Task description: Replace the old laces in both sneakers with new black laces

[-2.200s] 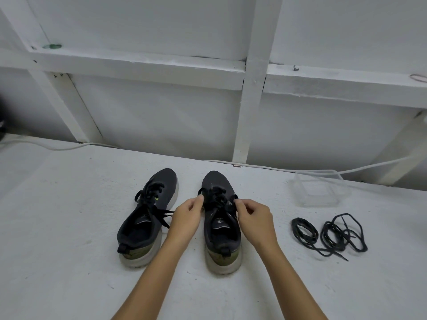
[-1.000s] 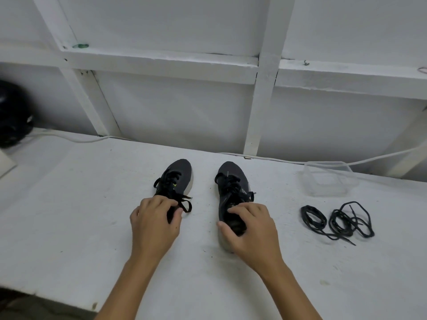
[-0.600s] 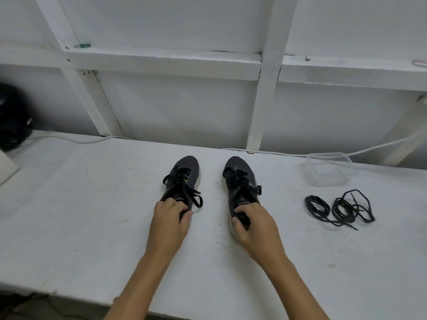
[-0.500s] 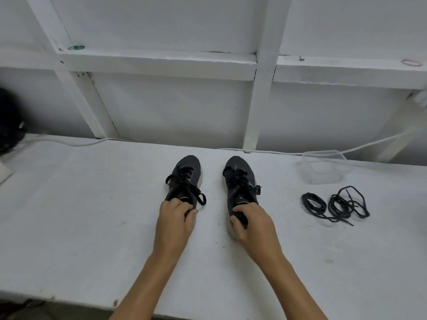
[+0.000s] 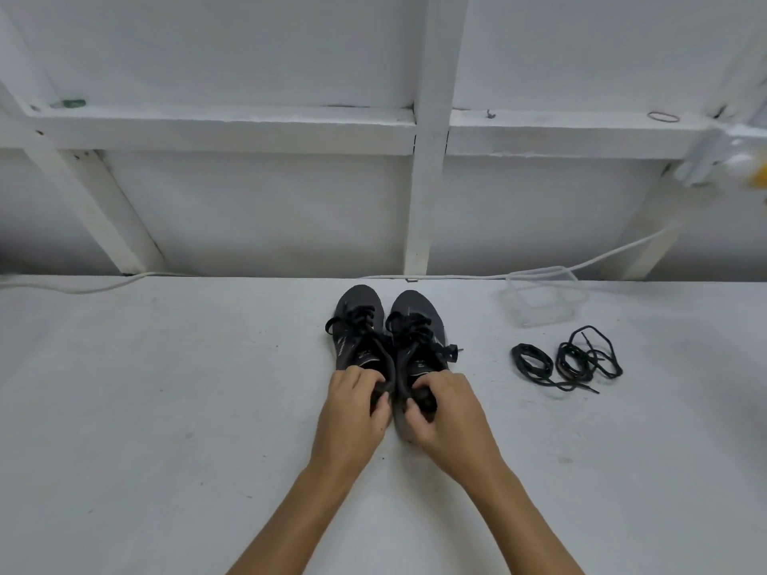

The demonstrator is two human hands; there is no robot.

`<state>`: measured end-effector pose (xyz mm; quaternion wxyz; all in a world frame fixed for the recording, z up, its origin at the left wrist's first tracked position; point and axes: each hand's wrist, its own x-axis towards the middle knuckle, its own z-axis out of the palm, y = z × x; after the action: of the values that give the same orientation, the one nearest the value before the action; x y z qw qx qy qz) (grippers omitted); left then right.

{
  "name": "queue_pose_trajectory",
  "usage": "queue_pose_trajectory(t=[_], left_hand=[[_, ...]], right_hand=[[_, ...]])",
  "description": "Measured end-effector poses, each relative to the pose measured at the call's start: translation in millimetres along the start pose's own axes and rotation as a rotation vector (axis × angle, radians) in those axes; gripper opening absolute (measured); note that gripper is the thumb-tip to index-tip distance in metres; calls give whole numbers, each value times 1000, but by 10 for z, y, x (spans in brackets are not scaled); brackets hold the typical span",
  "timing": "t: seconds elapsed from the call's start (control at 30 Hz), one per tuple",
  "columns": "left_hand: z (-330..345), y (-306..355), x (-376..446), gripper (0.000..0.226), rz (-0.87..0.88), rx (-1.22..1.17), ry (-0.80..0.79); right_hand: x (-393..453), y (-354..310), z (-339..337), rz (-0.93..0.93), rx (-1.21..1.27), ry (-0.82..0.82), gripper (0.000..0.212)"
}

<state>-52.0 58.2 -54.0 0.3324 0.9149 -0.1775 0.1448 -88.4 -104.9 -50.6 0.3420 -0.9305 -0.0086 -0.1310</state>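
Note:
Two dark grey sneakers stand side by side, touching, toes pointing away from me, on the white table [image 5: 166, 408]. The left sneaker [image 5: 359, 321] and the right sneaker [image 5: 417, 325] both carry black laces, loosely tied. My left hand [image 5: 352, 412] grips the heel of the left sneaker, fingers curled into its collar. My right hand [image 5: 446, 412] grips the heel of the right sneaker the same way. Both heels are hidden under my hands. Two coiled black laces [image 5: 566, 361] lie on the table to the right of the shoes.
A clear plastic container [image 5: 543, 298] sits behind the coiled laces near the wall. A white cable [image 5: 602, 257] runs along the back edge of the table. White wooden framing rises behind the table. A white and yellow object [image 5: 743, 159] hangs at the far right.
Both hands left the right sneaker's laces and took a heel each. Since half a second ago they have pushed the two sneakers together until they touch.

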Motion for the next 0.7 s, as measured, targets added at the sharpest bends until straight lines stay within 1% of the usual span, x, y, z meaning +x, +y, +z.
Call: queue_pose_trajectory(t=[0.27, 0.4, 0.57, 0.7], left_hand=[[82, -88, 424, 15, 40, 2, -58], [119, -112, 575, 14, 46, 6, -86], [149, -105, 637, 14, 50, 3, -88], [163, -89, 637, 14, 31, 0, -88]], right_hand=[[490, 227, 82, 8, -19, -30, 10], [691, 313, 60, 18, -16, -16, 12], [785, 373, 57, -14, -27, -11, 15], [775, 379, 83, -28, 3, 11, 13]])
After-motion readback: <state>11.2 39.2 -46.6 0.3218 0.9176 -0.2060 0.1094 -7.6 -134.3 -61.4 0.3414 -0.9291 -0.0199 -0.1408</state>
